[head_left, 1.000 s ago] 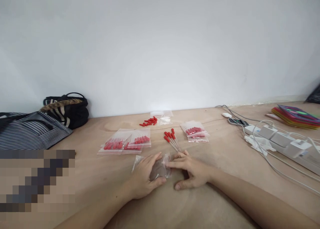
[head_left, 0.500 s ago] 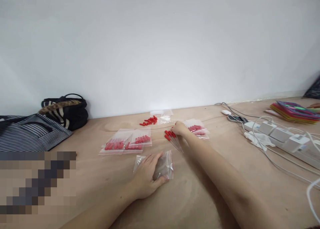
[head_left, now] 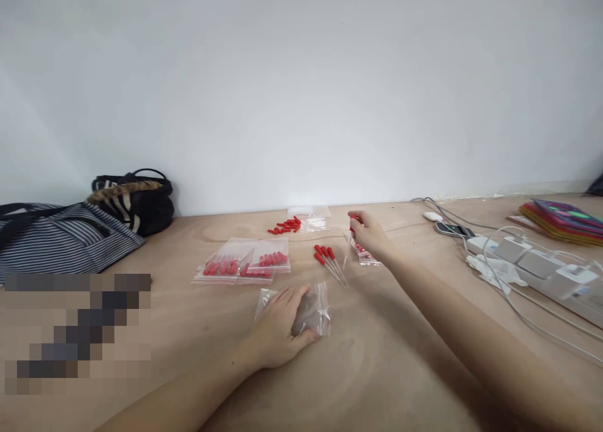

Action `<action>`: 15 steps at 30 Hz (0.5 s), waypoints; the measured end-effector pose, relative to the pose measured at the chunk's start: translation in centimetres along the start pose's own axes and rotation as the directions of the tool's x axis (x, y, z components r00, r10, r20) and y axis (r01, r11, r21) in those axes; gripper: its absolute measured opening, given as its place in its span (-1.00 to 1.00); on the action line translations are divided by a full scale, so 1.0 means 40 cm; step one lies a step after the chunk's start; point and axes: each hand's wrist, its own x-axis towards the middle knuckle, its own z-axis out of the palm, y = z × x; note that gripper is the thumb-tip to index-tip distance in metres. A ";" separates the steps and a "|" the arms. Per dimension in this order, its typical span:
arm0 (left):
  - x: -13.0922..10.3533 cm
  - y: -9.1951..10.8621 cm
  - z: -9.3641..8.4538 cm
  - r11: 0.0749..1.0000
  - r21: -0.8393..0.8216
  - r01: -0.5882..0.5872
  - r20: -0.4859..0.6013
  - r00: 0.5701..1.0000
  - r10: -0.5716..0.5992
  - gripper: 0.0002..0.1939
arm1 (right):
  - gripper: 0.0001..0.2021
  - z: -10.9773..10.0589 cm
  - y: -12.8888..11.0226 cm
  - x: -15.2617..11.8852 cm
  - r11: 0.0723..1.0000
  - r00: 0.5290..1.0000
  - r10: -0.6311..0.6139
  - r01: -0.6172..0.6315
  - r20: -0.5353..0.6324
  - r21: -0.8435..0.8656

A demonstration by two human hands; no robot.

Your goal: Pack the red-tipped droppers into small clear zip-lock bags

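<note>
My left hand (head_left: 282,325) rests with spread fingers on a clear zip bag (head_left: 316,309) lying near the middle of the table. Raised above the table, my right hand (head_left: 370,234) pinches a red-topped dropper (head_left: 347,251) by its red end, its clear stem pointing down. Several droppers (head_left: 330,264) lie fanned out just left of it. Filled bags with red-topped contents (head_left: 235,262) overlap at the left. Another filled bag (head_left: 366,254) is partly hidden behind my right hand. Loose red bulbs (head_left: 285,225) lie beside a bag of clear stems (head_left: 311,221) at the back.
A striped bag (head_left: 70,237) and a black bag (head_left: 141,206) stand at the left. On the right are a power strip with white plugs (head_left: 541,262), cables, crumpled tissue (head_left: 494,272), and a stack of colourful sheets (head_left: 563,218). A wall rises behind the table (head_left: 400,356).
My right hand has lifted away from the fanned droppers and moved up and right, with one dropper now between its fingers. My left hand stays on the clear bag. The view has shifted slightly.
</note>
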 end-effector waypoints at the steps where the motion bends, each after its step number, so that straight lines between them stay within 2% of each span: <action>1: 0.000 0.000 0.000 1.000 0.001 -0.004 -0.003 1.000 0.004 -0.36 | -0.67 -0.008 0.007 -0.030 0.999 1.000 0.016 -0.015 -0.013 0.046; 4: 0.000 -0.002 0.002 1.000 0.006 -0.003 -0.013 1.000 0.003 -0.36 | -0.74 0.006 0.035 -0.127 0.903 0.987 0.158 -0.132 -0.031 0.409; 6: 0.000 -0.002 0.004 1.000 0.004 0.003 -0.017 1.000 -0.003 -0.36 | -0.75 0.035 0.051 -0.183 0.822 0.975 0.224 -0.185 -0.007 0.538; 8: 0.000 0.000 0.004 1.000 -0.004 0.002 -0.024 1.000 -0.002 -0.37 | -0.73 0.064 0.059 -0.225 0.757 0.971 0.238 -0.195 0.014 0.623; 11: -0.001 0.003 0.004 1.000 -0.002 -0.005 -0.030 1.000 0.005 -0.37 | -0.71 0.085 0.053 -0.262 0.733 0.976 0.173 -0.219 0.135 0.644; 13: -0.001 0.003 0.004 1.000 0.004 -0.004 -0.027 1.000 0.004 -0.37 | -0.72 0.081 0.045 -0.277 0.780 0.960 0.078 -0.226 0.267 0.584; 15: -0.002 0.002 0.004 1.000 0.009 0.002 -0.025 1.000 -0.002 -0.37 | -0.76 0.071 0.038 -0.284 0.845 0.920 -0.032 -0.184 0.391 0.502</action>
